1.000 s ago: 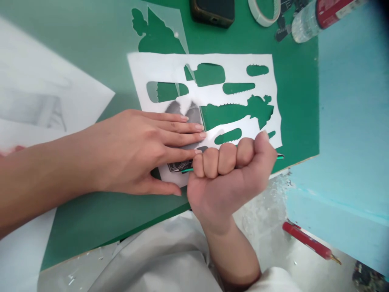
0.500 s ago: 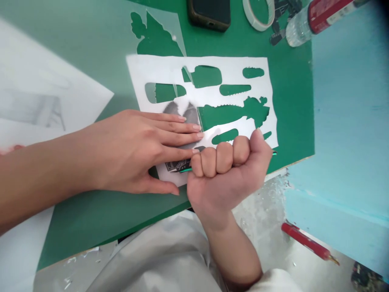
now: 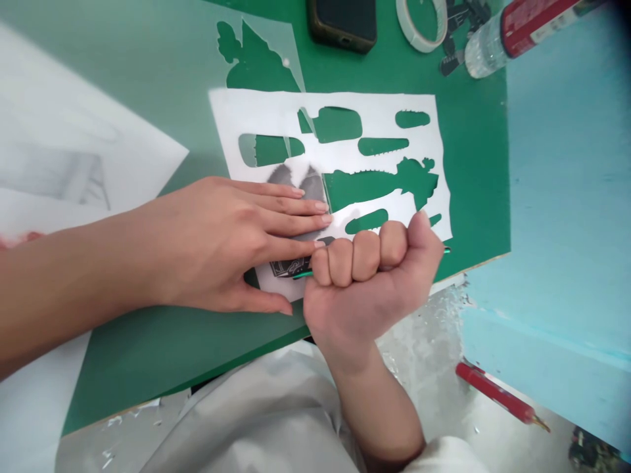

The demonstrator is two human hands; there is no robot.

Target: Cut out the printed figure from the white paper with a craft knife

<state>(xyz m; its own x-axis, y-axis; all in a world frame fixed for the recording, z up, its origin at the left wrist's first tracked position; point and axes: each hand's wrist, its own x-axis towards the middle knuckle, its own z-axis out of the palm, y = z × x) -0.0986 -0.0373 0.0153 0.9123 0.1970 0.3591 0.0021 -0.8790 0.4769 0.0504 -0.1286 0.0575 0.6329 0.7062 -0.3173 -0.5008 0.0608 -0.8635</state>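
Note:
My left hand lies flat with fingers stretched over a white paper sheet full of cut-out openings. Under its fingertips are grey printed shapes, partly covered. A black piece with white line patterns shows below the index finger. My right hand is a fist wrapped round a slim green craft knife. The knife's front end points left onto the sheet near the black piece, and its far end sticks out past the thumb. Most of the handle is hidden in the fist.
Beneath is a green tabletop. A translucent cut sheet extends beyond the paper. Along the far side are a phone, a tape roll, dark scraps and a bottle. A large white sheet lies left; a red object is below right.
Both hands keep the same pose on the paper. The whole view has shifted very slightly; the knife's tip has hardly moved.

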